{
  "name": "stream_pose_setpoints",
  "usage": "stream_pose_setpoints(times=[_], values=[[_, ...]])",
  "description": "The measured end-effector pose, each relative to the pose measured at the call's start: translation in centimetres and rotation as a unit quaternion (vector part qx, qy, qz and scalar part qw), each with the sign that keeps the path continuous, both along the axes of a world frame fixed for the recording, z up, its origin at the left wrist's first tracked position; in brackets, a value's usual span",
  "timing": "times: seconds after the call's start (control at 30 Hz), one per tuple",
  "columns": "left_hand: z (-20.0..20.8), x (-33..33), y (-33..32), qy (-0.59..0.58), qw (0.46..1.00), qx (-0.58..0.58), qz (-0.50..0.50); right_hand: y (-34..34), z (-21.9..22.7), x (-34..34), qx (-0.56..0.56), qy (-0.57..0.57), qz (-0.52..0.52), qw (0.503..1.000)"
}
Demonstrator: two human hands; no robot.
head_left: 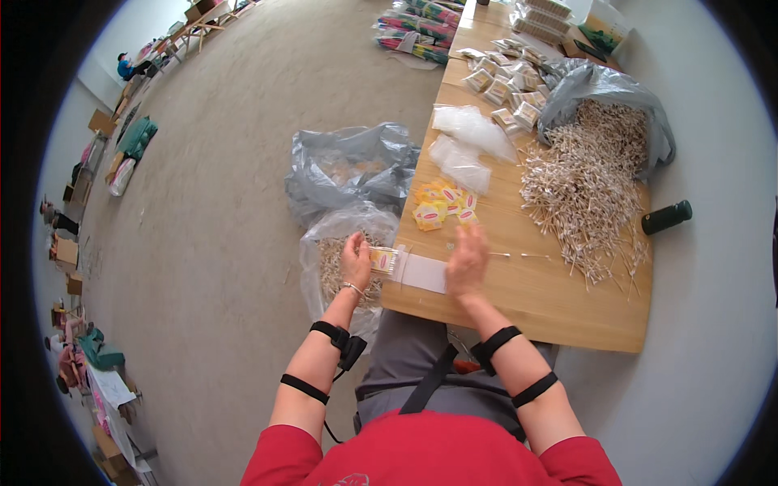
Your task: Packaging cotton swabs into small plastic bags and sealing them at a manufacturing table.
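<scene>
My left hand (355, 261) is closed on a small clear packet of cotton swabs (382, 260) with a yellow card inside, at the table's near left corner. A flat white strip (425, 273) lies on the wooden table (519, 312) between my hands. Over the strip's right end is my right hand (467, 264), its fingers smeared by motion, so whether it holds anything is unclear. Just beyond it lie several yellow cards (442, 202). Clear plastic bags (470, 134) are spread farther back. A large heap of loose cotton swabs (583, 186) spills from a grey plastic bag (658, 121) on the right.
Filled packets (506, 85) lie at the table's far end, near stacked packs (541, 18). A dark green bottle (667, 217) is by the right wall. Left of the table are a clear bag of swabs (312, 259) and a grey bag (312, 174). Another person (128, 66) sits far left.
</scene>
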State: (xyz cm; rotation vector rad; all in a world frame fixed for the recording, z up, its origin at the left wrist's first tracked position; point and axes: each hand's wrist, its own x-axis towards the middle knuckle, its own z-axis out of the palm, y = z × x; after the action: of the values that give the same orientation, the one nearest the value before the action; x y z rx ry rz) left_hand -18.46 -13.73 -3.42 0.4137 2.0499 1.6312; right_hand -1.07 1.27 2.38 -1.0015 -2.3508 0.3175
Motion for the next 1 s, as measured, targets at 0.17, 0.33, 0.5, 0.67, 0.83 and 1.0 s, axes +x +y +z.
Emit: stream_pose_setpoints(times=[0.17,0.33,0.5,0.67,0.83,1.0], values=[[6.4,4.4,4.0,0.375,0.924,-0.052,-0.049,4.6,-0.1,7.5,-0.031,-0.021,-0.063,0.997],[6.4,12.3,8.7,0.400,0.880,0.005,-0.256,3.2,-1.4,9.4,-0.046,0.015,-0.025,0.999],[3.6,16.2,10.6,0.419,0.862,0.024,-0.284,3.2,-0.8,12.6,-0.070,0.078,0.016,0.994],[4.1,16.9,12.0,0.432,0.845,0.044,-0.313,10.5,-0.1,19.4,0.004,0.014,-0.331,0.943],[5.1,18.3,13.2,0.433,0.834,0.016,-0.342,16.0,0.2,22.7,-0.137,-0.050,-0.388,0.910],[5.9,18.6,13.4,0.462,0.818,0.008,-0.342,14.6,-2.5,19.1,-0.071,-0.049,-0.252,0.964]])
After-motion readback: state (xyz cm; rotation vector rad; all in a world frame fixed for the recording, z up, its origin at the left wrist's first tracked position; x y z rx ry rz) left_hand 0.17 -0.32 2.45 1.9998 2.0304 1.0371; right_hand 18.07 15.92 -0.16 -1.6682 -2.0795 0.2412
